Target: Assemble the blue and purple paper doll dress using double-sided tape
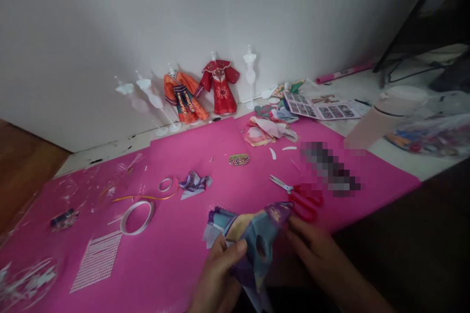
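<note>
"Holding what, exactly, and how?"

"A small piece of cloth (253, 237), blue, purple and cream, up over the near side of the pink sheet. My left hand (220, 266) had it pinched, thumb on top and the fingers mostly hidden. My right hand (312, 239) had closed on the purple end, though I couldn't tell how each fingertip lay."

"Heavy?"

"Hardly, I'd judge. It looked soft and limp, a bit silky, likely to slip or fold over on itself. The edges were the place to take it, I thought, well off that dark oval opening, where a hard tug might have pulled it out of shape."

"And close by?"

"Scissors (289, 189) with red handles, blades a little apart, just beyond my right hand. A purple scrap (193, 183) lay past my left, and a white roll of tape (124, 220) farther left."

"What was underneath?"

"A bright pink sheet (165, 259), over a white table (81, 159). At the back, an orange outfit (185, 98) and a red outfit (222, 88) stood on little stands, against a plain pale wall (147, 10). Brown floor (27, 176) showed off to the left."
</note>
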A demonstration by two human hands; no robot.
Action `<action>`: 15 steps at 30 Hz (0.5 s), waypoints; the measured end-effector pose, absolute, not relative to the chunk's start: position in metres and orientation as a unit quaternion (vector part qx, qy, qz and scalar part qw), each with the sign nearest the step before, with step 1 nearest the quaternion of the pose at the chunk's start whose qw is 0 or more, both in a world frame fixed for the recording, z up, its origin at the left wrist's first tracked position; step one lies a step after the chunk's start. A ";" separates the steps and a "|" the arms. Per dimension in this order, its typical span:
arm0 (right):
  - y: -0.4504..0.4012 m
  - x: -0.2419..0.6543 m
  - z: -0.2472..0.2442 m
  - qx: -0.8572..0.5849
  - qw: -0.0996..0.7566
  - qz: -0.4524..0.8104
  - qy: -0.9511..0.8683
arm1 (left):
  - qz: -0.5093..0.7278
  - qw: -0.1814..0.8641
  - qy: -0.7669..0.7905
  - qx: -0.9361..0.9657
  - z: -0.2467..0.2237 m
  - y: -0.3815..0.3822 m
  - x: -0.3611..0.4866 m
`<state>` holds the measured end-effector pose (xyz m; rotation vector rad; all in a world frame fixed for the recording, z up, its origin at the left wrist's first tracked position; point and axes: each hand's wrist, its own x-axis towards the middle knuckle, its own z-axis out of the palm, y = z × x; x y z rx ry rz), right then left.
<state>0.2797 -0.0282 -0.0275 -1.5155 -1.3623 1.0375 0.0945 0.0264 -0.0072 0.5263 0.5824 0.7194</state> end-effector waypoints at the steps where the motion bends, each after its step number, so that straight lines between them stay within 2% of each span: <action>1: -0.026 0.280 -0.030 -0.603 0.437 0.406 -0.530 | 0.344 0.859 0.290 0.246 -0.008 0.025 0.094; 8: -0.018 0.276 -0.035 -0.501 0.545 0.458 -0.492 | 0.335 0.857 0.306 0.243 -0.016 0.022 0.098; 15: -0.017 0.271 -0.036 -0.541 0.535 0.507 -0.404 | 0.343 0.824 0.367 0.261 -0.015 0.017 0.105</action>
